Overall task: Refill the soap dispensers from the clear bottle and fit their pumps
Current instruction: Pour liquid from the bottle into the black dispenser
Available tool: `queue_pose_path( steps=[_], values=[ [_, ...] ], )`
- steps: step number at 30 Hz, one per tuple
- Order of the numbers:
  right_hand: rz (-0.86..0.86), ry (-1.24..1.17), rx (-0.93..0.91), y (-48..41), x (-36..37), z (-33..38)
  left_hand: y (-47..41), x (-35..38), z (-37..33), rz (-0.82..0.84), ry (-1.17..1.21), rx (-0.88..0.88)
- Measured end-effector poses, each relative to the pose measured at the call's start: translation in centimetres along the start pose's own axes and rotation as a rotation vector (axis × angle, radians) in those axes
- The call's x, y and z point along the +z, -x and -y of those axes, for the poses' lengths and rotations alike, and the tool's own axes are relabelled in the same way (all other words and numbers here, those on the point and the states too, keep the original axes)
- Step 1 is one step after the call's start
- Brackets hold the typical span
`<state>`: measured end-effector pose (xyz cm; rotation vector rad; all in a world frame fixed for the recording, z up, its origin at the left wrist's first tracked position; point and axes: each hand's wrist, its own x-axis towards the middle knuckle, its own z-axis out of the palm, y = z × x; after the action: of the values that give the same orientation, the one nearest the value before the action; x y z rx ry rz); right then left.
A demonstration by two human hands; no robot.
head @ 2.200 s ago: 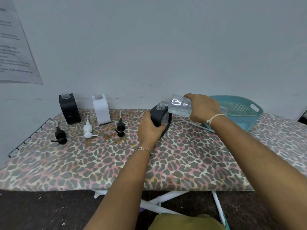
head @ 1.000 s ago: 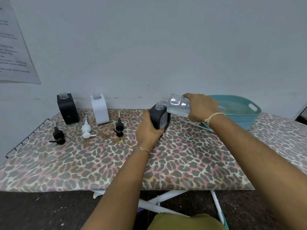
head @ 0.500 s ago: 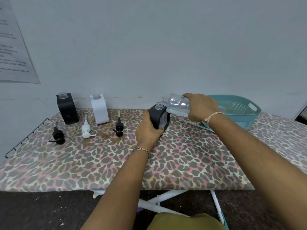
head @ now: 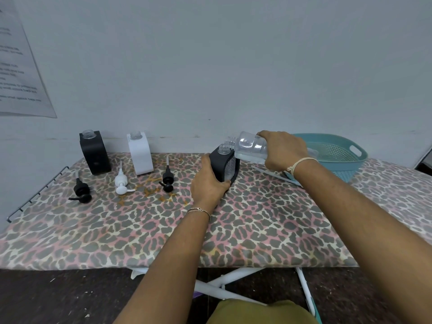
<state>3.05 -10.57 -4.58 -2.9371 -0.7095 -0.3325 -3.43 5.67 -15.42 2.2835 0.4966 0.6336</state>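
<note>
1. Left hand (head: 208,183): fingers and thumb are wrapped round the near lower side of the black square plastic soap dispenser (head: 225,166). It stands at the centre of the leopard-print padded board (head: 233,230).
2. Right hand (head: 282,148): curled round the base end of the clear round plastic bottle (head: 250,146). I hold it nearly level, with its threaded mouth just above and beside the dispenser's open clear neck. I cannot tell whether liquid is running.
3. Bottle handling (judged): light and thin-walled, so it will give if squeezed, and it may be slick if wet. Hold the wide body near the base, as now, and tilt from the wrist.
4. Dispenser handling (judged): stiff shell on a narrow foot, likely to tip while it holds little. Steady it low on the body, clear of the neck.
5. Far left, upright by the wall with necks open: a second black square dispenser (head: 94,153) and a white square dispenser (head: 140,154).
6. Lying on the board, apart from one another: a black pump at left (head: 80,190), a white pump (head: 121,181), and a black pump nearest my left hand (head: 167,178). None is fitted.
7. Far right, behind my right wrist: a teal perforated plastic basket (head: 357,157).
8. Judgement: this fill is in hand. The narrow neck makes a spill onto the fabric the main risk.
</note>
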Motion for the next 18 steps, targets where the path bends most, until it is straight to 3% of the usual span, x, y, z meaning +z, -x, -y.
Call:
queue_pose_path(
  steps=[18],
  values=[
    [-0.004,0.002,-0.005,0.05,-0.18,0.08,0.17,-0.12,-0.14,-0.002,0.009,0.008]
  ],
)
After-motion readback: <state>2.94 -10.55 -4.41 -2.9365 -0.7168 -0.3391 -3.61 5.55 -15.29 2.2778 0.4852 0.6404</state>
